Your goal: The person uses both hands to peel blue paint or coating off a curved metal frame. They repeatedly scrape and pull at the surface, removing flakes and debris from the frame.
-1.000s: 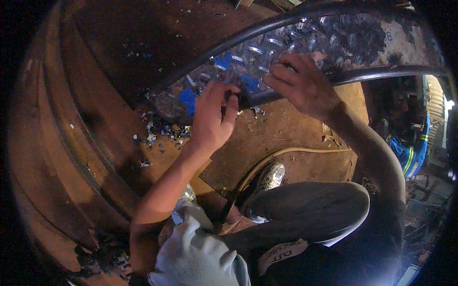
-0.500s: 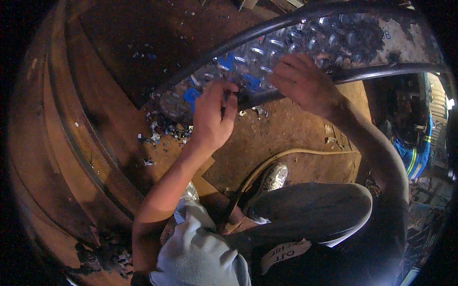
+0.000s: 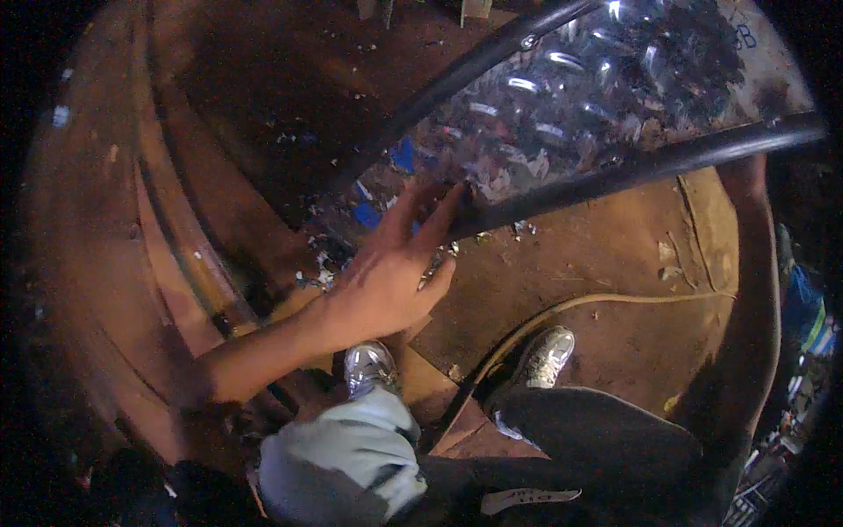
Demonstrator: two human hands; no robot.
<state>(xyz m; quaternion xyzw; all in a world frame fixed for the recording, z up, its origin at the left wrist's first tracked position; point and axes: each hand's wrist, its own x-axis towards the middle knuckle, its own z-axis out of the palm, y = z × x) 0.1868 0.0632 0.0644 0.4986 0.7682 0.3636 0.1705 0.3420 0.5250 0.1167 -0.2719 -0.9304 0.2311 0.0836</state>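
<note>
A long panel of raised-pattern tread plate [image 3: 527, 110], edged with black tubular rails [image 3: 650, 176], slants across the upper right. Flaking dark coating and bits of blue tape [image 3: 404, 155] show on it. My left hand [image 3: 395, 255] is at its lower left end; fingertips reach over the near rail, and the thumb stands apart below it. The fingers are spread. My right hand [image 3: 746, 171] goes up behind the near rail at the far right; its fingers are hidden by the panel, so its grip does not show.
Scraps of shredded coating [image 3: 320, 268] litter the brown floor around the panel's lower end. A tan hose [image 3: 606, 300] curves across the floor past my shoes [image 3: 546, 356]. Rusty steel edges [image 3: 189, 272] run along the left. Blue clothing with a bright stripe [image 3: 812, 312] shows at the far right.
The panel's right part has come up and looks larger. My right hand has left the top surface for the near rail at the far right. My left hand has shifted slightly right and down.
</note>
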